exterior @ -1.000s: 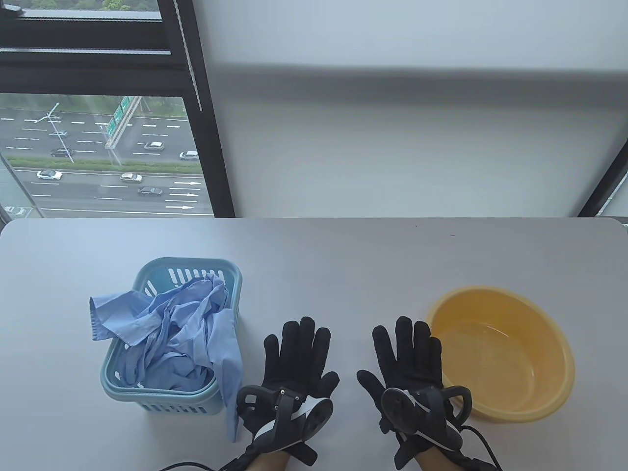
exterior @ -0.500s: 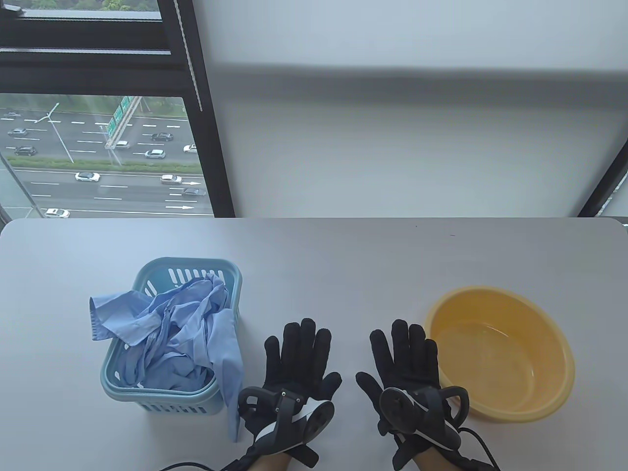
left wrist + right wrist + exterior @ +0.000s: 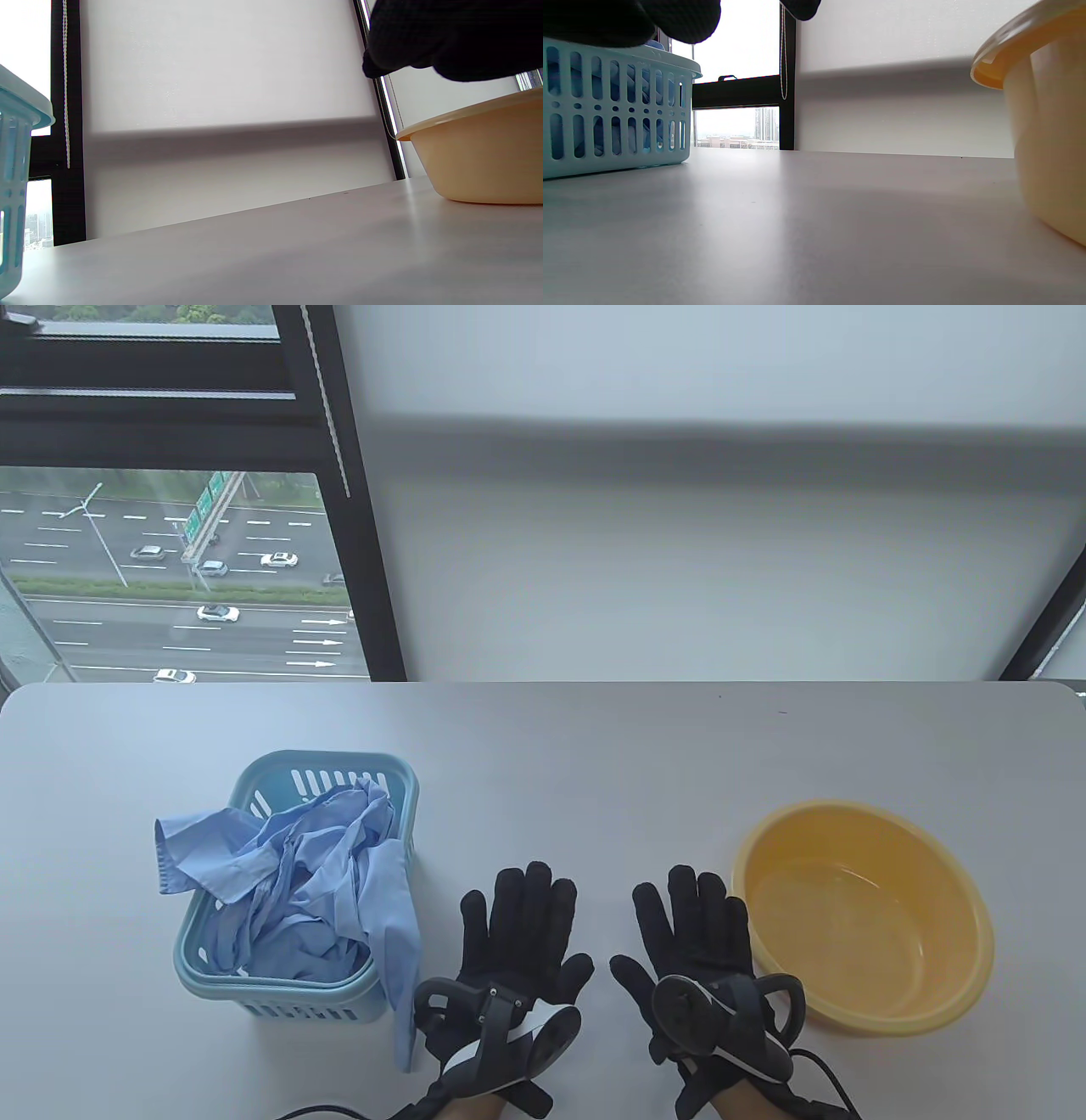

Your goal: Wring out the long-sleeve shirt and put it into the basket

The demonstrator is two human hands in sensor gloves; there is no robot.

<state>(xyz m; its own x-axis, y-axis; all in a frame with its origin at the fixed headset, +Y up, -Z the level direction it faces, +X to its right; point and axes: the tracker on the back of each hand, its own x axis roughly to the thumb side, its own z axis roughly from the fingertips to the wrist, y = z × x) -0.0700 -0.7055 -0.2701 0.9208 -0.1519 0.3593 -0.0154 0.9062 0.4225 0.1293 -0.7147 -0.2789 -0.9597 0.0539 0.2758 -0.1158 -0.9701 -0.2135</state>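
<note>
Both hands sliding slightly nearer since a second ago: left hand (image 3: 517, 937) and right hand (image 3: 696, 937) flat, fingers spread, holding nothing. Shirt (image 3: 297, 882) heaped in the basket (image 3: 386, 780), left, sleeve draped over the rim. Looks finished.

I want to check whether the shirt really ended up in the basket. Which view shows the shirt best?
The table view: the blue shirt fills the basket, with cloth draped over two of its sides. The right wrist view shows only blue patches through the basket's slots. The left wrist view shows just a basket corner, no shirt.
</note>
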